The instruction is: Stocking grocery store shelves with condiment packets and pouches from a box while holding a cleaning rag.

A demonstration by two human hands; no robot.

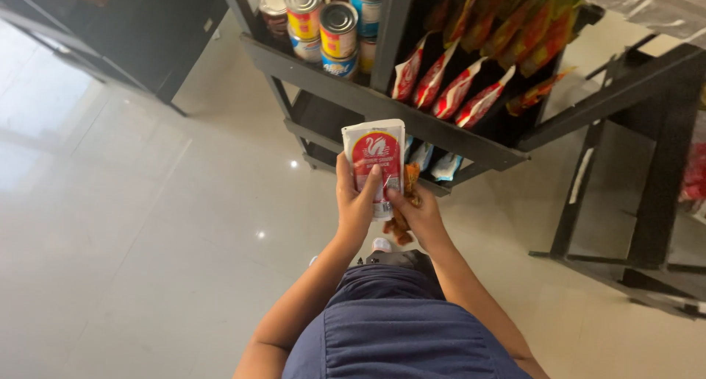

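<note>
Pouch (pixel 373 157), white with a red label, stands upright at frame centre, long axis toward the top; left hand (pixel 354 202) fingers clamp its face, right hand (pixel 418 211) fingers pinch its lower edge; behind, a dark shelf (pixel 441 132) carries tins (pixel 323 22) and red sachets (pixel 448 92); nothing lies between.

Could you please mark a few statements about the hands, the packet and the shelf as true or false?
1. Both hands hold a white and red packet. True: the left hand and the right hand grip its lower part.
2. The packet lies on the floor. False: it is held up above the floor.
3. Tin cans stand on the dark shelf. True.
4. The pouches beside the cans are blue. False: they are red and white.
</note>
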